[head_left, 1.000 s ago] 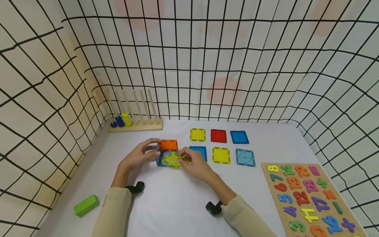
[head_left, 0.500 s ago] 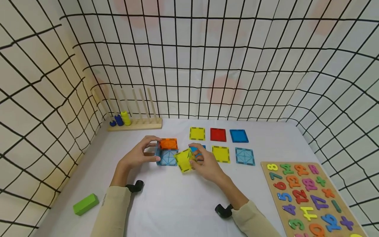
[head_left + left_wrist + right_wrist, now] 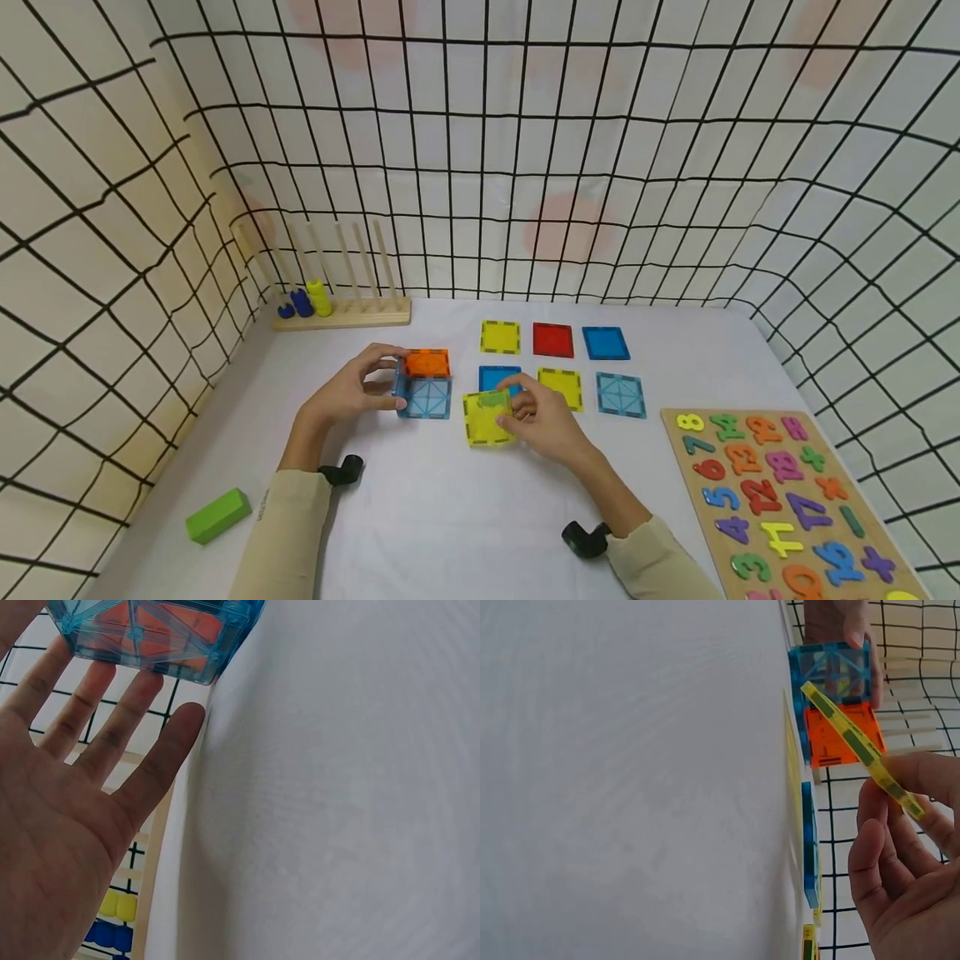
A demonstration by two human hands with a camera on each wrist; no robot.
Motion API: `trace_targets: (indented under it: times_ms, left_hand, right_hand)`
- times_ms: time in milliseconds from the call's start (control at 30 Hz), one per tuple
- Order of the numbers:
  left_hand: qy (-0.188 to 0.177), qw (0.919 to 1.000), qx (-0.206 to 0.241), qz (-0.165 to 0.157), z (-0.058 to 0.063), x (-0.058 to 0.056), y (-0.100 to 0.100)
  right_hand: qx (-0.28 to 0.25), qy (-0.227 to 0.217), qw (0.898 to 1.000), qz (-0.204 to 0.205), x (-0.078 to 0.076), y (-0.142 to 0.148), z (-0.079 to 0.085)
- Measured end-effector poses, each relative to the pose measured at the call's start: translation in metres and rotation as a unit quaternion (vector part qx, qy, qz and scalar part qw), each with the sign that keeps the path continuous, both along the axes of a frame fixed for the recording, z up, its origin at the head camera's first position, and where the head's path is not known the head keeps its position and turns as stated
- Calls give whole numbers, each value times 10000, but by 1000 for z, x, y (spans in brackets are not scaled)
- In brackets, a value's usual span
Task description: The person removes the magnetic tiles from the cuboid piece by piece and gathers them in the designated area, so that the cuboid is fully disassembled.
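Observation:
My left hand point(image 3: 348, 387) holds the upright light blue magnetic tile point(image 3: 400, 387) by its edges, thumb at the near side and fingers at the far side. This tile joins a flat light blue tile point(image 3: 429, 398) and a standing orange tile point(image 3: 427, 364), forming a corner. Between thumb and fingers, my right hand point(image 3: 551, 421) pinches a yellow square magnetic tile point(image 3: 483, 421) to the right of that corner. The right wrist view shows the yellow tile point(image 3: 851, 742) tilted and raised off the cloth. In the left wrist view, fingers point(image 3: 135, 712) touch the blue tile's lower edge.
Flat tiles lie in two rows behind and right, including a red tile point(image 3: 552, 340) and a blue tile point(image 3: 498, 378). A wooden peg stand point(image 3: 367, 313) is at back left, a green block point(image 3: 218, 517) at front left. A number board point(image 3: 795, 500) lies right.
My right hand has drawn the yellow tile away from the flat light blue tile, rightward and slightly nearer, turning it squarer to view. The left hand has stayed at the upright tile.

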State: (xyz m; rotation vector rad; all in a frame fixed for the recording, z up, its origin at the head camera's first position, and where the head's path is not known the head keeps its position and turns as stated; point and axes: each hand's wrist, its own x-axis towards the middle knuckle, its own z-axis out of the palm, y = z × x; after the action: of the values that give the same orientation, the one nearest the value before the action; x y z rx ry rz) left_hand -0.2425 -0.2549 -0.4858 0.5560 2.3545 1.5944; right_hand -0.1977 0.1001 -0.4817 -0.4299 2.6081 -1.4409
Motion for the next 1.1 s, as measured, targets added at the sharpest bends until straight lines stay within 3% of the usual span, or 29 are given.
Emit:
trace_targets:
  times_ms: [267,633,1100]
  left_hand:
    - [-20,10000,-27,-13,0,-1,1]
    - [-38,10000,-18,31,-1,-1,1]
    - [-6,9999,79,125,0,0,0]
  right_hand:
    - [-78,-446,9990,-15,0,12,-5]
    - [347,-651,9972,-140,-2,18,-15]
    - [644,-765,9947,-251,-2,16,-16]
